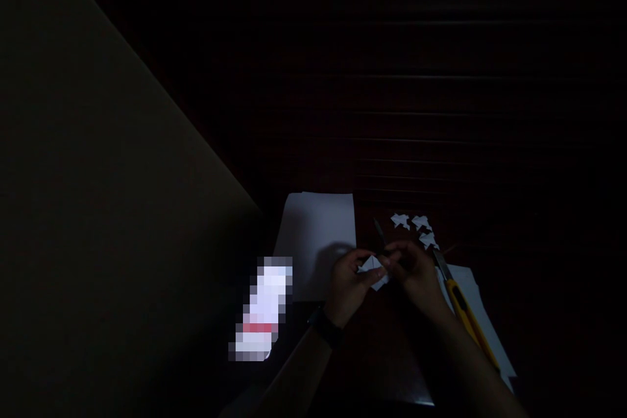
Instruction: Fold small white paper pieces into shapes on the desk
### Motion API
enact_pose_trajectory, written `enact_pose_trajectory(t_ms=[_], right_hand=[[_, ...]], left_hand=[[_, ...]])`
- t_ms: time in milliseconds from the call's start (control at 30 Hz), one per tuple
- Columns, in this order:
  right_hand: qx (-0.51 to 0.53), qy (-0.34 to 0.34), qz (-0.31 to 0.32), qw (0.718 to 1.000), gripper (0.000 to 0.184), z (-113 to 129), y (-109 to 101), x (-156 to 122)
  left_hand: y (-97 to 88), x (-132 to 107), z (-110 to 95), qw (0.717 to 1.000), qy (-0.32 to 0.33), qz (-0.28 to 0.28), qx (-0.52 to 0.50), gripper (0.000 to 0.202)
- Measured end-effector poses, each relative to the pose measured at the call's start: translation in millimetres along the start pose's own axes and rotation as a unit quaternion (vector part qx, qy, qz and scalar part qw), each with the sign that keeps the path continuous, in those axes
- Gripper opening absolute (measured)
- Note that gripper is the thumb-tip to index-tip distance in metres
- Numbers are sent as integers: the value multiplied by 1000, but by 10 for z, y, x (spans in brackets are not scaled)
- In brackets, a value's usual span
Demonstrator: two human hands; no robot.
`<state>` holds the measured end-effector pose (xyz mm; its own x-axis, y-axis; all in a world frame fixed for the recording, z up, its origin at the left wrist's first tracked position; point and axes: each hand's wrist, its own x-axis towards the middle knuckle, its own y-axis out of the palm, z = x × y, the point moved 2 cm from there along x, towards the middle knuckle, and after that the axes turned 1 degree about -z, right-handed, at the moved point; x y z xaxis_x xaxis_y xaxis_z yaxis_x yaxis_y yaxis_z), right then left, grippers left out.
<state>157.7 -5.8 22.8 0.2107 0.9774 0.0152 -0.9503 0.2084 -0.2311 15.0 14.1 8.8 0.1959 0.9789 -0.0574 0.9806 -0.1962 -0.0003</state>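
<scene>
Between my two hands is a small piece of folded white paper (373, 266) with crease lines showing. My left hand (347, 281) pinches it from the left, thumb on top; a dark band sits on that wrist. On the paper's right side, my right hand (414, 274) grips its edge with the fingertips. Just beyond the fingers a thin dark pointed tool (379, 230) points away; its kind and whether it is held I cannot make out. Past my right hand lie several small folded white paper shapes, one of them a paper figure (400, 221).
White sheets (318, 222) lie to the left, beyond my left hand. A lit, blurred-out screen (264, 310) is nearer on the left. At right, a yellow utility knife (465, 313) rests on more paper (482, 300). A pale wall (98, 176) borders the left; the room is dark.
</scene>
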Motion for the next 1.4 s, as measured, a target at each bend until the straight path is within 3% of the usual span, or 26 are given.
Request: enact_pose_trajectory(t_ms=[233,367,633,767,967,1200,1400], right_hand=[[-75,-20,-40,996,16,-33,-23,9],[-80,-31,-33,996,15,-26,-21,11],[-46,-33,17,998,14,6,6,-31],[-34,-43,10,998,13,57,17,-57],[-22,-41,-8,999,17,33,41,-55],[-14,-34,5,999,19,118,-9,-26],[-13,-31,55,998,34,105,7,-25]], left_hand=[[-25,-10,-66,999,-33,19,-7,31],[-30,-18,-55,998,-62,17,-24,30],[-22,12,25,999,-20,33,20,36],[-22,5,-35,998,-12,49,22,31],[-27,-19,-73,999,-22,5,34,33],[11,-24,-43,996,-56,-2,-75,29],[-3,-33,-70,994,-69,-15,-88,28]])
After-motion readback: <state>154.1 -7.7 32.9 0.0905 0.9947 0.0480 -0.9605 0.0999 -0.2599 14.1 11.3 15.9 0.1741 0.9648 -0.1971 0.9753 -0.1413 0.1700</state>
